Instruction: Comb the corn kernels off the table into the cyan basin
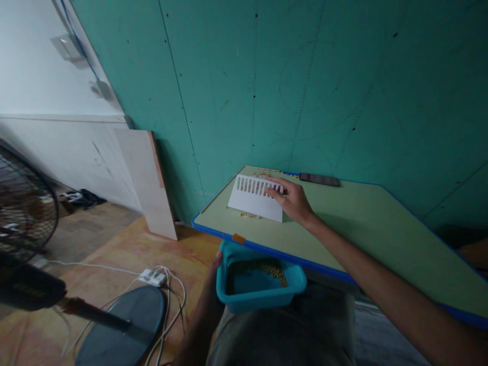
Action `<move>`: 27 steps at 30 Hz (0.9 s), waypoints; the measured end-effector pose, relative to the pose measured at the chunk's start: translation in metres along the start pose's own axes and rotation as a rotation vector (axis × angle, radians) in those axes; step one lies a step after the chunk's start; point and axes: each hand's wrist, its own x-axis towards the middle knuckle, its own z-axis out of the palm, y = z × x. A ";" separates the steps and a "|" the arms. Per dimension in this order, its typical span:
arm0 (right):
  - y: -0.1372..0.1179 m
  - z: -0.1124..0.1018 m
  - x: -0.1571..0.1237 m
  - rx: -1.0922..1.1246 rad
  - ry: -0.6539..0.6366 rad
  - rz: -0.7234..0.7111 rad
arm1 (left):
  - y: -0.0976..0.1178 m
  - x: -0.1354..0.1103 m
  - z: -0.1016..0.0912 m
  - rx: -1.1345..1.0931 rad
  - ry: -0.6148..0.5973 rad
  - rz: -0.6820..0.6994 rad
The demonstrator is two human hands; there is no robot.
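Observation:
My right hand [292,199] grips the right end of a white slotted panel [256,201], which stands tilted on the green table top. Small tan beads or beans [249,215] lie along the panel's near edge, and more of them [263,174] lie behind it. Below the table's front edge, my left hand [215,277] holds a blue plastic tub [263,303] by its left side. A layer of small yellowish grains [275,270] rests inside the tub. The left fingers are partly hidden by the tub's wall.
The table [366,218] has blue edging and a piece of orange tape [239,239]. A dark phone [319,179] lies at its back edge, against a green wall [236,91]. On the left stand a fan [30,213], a power strip [152,277] with cables, and a leaning board [147,183].

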 end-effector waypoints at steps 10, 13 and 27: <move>-0.001 0.002 -0.001 0.021 -0.019 0.022 | 0.000 0.000 0.000 0.038 -0.032 0.057; -0.002 0.002 -0.001 0.022 -0.017 0.029 | 0.000 -0.002 0.002 0.062 -0.003 0.078; -0.013 -0.001 -0.004 0.111 -0.031 0.055 | 0.002 -0.002 0.005 0.076 0.007 0.086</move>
